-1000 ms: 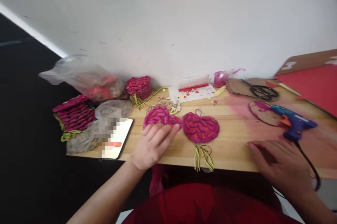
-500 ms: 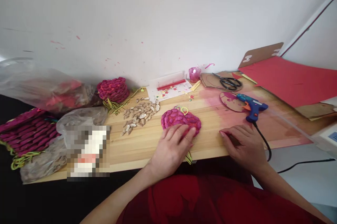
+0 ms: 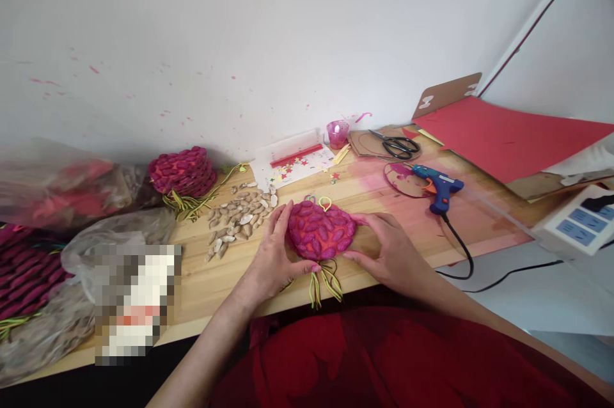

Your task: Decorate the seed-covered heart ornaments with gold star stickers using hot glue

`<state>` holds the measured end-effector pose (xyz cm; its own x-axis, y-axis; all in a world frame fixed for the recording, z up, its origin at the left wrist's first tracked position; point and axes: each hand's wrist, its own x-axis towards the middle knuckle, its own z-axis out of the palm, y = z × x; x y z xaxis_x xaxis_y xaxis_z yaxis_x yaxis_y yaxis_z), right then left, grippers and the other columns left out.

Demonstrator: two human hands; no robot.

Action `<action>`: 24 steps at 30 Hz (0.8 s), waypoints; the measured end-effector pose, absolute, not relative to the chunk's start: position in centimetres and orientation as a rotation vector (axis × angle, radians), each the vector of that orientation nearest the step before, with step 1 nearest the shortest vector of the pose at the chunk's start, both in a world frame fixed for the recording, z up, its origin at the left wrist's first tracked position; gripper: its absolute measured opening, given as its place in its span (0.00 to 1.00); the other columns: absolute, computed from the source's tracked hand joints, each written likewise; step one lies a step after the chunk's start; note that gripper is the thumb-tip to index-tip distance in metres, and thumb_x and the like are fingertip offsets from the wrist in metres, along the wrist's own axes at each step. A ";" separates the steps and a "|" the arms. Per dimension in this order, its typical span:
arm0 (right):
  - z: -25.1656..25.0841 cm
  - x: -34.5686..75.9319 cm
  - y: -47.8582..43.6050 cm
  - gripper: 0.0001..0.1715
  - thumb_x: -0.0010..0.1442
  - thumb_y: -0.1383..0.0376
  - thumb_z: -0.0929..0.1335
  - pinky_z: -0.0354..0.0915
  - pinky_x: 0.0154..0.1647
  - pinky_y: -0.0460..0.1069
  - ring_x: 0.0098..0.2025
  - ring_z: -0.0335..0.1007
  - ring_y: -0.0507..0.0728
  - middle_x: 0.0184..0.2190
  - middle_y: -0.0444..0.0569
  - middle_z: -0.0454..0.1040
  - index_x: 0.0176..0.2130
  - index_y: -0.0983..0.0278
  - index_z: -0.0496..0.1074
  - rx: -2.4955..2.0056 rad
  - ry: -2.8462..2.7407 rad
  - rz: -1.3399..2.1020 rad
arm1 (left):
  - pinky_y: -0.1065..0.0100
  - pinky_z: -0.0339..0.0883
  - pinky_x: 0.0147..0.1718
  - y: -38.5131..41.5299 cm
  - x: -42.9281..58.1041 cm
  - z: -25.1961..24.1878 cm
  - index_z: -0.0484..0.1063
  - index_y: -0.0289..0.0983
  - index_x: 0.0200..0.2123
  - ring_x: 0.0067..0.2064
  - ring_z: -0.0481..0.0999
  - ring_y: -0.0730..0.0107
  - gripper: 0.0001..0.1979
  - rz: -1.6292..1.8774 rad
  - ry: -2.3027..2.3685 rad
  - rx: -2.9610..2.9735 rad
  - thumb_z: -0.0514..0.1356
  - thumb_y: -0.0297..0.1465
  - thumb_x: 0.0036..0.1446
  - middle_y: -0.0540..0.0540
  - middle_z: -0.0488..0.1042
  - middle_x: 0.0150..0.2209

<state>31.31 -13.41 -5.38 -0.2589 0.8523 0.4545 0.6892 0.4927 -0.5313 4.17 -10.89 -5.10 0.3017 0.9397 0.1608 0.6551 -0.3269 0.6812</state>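
Observation:
A round red ornament (image 3: 320, 229) covered in magenta-painted peanut shells lies at the front of the wooden table, between my hands. It has a yellow hanging loop (image 3: 325, 204) at its top and a yellow-green tassel (image 3: 325, 285) at the bottom. My left hand (image 3: 268, 261) grips its left edge, fingers along the side and thumb at the lower front. Opposite, my right hand (image 3: 391, 247) has thumb and fingers curved about the right edge. Unpainted peanut shells (image 3: 240, 216) lie in a loose pile beyond my left hand.
To the right lie a blue glue gun (image 3: 439, 187) with a black cord, a painted disc (image 3: 400, 179), scissors (image 3: 400, 144) and red sheets (image 3: 513, 133). A pink cup (image 3: 338, 133) stands by the wall. Stacked ornaments (image 3: 185, 171) and plastic bags (image 3: 119, 248) occupy the left.
My left hand has moved from on top of the ornament to its left edge. My right hand has come left from the table to its right edge. The view has shifted right.

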 end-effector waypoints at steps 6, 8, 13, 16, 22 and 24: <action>-4.8 30.8 -10.7 0.23 0.61 0.64 0.72 0.68 0.57 0.65 0.54 0.72 0.69 0.51 0.59 0.78 0.55 0.63 0.70 -1.247 -2.041 0.338 | 0.43 0.48 0.71 -10.8 4.6 -5.5 0.47 0.47 0.73 0.73 0.52 0.45 0.56 0.823 1.432 2.122 0.75 0.40 0.48 0.37 0.53 0.71; -4.7 30.9 -10.2 0.21 0.61 0.64 0.72 0.69 0.56 0.65 0.53 0.74 0.69 0.51 0.58 0.79 0.54 0.62 0.71 -1.240 -2.060 0.358 | 0.42 0.48 0.71 -10.8 4.7 -5.6 0.46 0.48 0.73 0.74 0.51 0.44 0.56 0.820 1.436 2.147 0.75 0.40 0.48 0.37 0.51 0.71; -4.5 31.7 -11.1 0.21 0.61 0.63 0.72 0.70 0.56 0.64 0.54 0.75 0.68 0.51 0.58 0.80 0.53 0.62 0.72 -1.301 -2.025 0.345 | 0.41 0.51 0.70 -11.3 4.7 -6.0 0.44 0.50 0.74 0.73 0.53 0.43 0.57 0.808 1.430 2.224 0.75 0.41 0.49 0.37 0.49 0.71; -3.7 33.5 -12.3 0.15 0.63 0.61 0.70 0.72 0.51 0.60 0.50 0.78 0.65 0.47 0.54 0.82 0.49 0.60 0.74 -1.417 -1.942 0.312 | 0.41 0.54 0.69 -11.5 4.8 -6.5 0.45 0.49 0.74 0.72 0.54 0.43 0.53 0.849 1.466 2.268 0.72 0.42 0.52 0.37 0.50 0.71; -1.4 40.3 -13.2 0.15 0.64 0.52 0.69 0.64 0.28 0.52 0.26 0.72 0.57 0.25 0.45 0.77 0.32 0.59 0.71 -1.916 -1.549 0.167 | 0.37 0.62 0.63 -11.4 6.2 -7.1 0.46 0.50 0.73 0.71 0.57 0.39 0.51 0.927 1.530 2.299 0.70 0.45 0.53 0.35 0.53 0.70; -1.2 42.2 -12.7 0.21 0.62 0.45 0.69 0.62 0.28 0.52 0.28 0.73 0.59 0.26 0.46 0.77 0.34 0.59 0.71 -2.126 -1.438 0.166 | 0.34 0.65 0.59 -11.4 7.0 -7.0 0.44 0.50 0.74 0.70 0.59 0.36 0.52 0.876 1.596 2.307 0.69 0.47 0.54 0.34 0.53 0.70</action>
